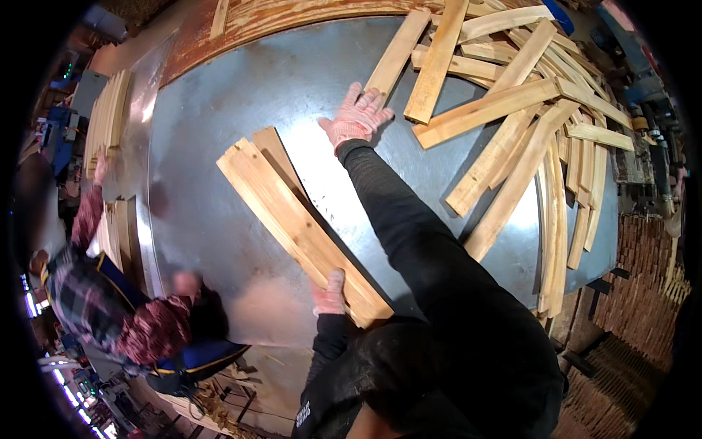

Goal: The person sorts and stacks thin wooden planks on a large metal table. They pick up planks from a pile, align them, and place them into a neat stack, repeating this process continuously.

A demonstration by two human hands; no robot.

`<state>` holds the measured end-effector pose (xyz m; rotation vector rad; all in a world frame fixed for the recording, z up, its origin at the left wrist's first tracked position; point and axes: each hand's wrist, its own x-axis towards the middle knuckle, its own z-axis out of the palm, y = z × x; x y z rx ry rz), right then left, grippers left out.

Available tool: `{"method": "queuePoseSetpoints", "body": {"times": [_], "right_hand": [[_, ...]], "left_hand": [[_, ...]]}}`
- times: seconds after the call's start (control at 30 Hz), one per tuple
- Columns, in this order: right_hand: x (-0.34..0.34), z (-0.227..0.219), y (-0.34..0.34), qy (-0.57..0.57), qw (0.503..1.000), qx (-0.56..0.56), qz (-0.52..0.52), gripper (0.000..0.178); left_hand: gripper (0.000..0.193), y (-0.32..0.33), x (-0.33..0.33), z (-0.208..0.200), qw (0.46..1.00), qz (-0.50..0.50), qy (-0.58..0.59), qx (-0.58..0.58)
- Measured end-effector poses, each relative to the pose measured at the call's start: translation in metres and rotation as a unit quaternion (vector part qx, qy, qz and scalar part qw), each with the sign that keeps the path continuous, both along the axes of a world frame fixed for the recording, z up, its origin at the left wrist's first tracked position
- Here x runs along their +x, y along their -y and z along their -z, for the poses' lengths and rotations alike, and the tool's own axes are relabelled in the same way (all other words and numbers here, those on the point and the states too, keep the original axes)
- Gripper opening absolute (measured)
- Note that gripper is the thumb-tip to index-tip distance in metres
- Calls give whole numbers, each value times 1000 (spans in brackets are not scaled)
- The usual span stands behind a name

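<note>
Two black sleeves (431, 234); right hand (357, 118) touching one plank (399, 55), left hand (331, 294) several (296, 223).

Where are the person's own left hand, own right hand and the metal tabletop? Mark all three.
Left hand (330, 295): head view, middle of the glove.
Right hand (355, 123): head view, back of the spread glove.
Metal tabletop (219, 95): head view, bare surface toward the upper left.

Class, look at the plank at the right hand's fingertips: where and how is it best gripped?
Probably grip the plank by its near end, from the person's side, thumb and fingers on opposite long edges. It is long, narrow and flat; that end points toward the person, beside the right hand, with metal table showing around it.
</note>
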<state>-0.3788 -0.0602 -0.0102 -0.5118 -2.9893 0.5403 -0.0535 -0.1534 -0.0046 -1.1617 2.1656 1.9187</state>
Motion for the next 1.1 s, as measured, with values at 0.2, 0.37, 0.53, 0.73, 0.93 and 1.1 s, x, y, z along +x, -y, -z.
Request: {"method": "queuePoseSetpoints", "body": {"times": [0.2, 0.37, 0.53, 0.73, 0.93, 1.1], "right_hand": [[-1, 51, -40, -57, 996, -65, 39, 83], [159, 2, -68, -20, 933, -341, -110, 79], [337, 31, -13, 111, 843, -458, -257, 74], [300, -6, -75, 208, 771, -375, -471, 42], [274, 18, -118, 83, 834, -336, -430, 48], [126, -30, -199, -112, 932, 15, -345, 62]], "left_hand": [[82, 29, 14, 24, 966, 97, 225, -85], [93, 40, -14, -14, 981, 54, 98, -158], [102, 18, -18, 3, 934, 162, 17, -317], [111, -15, -24, -19, 851, 196, 152, -463], [99, 31, -16, -27, 857, 138, 83, -490], [86, 142, 20, -43, 818, 173, 143, -529]]}}
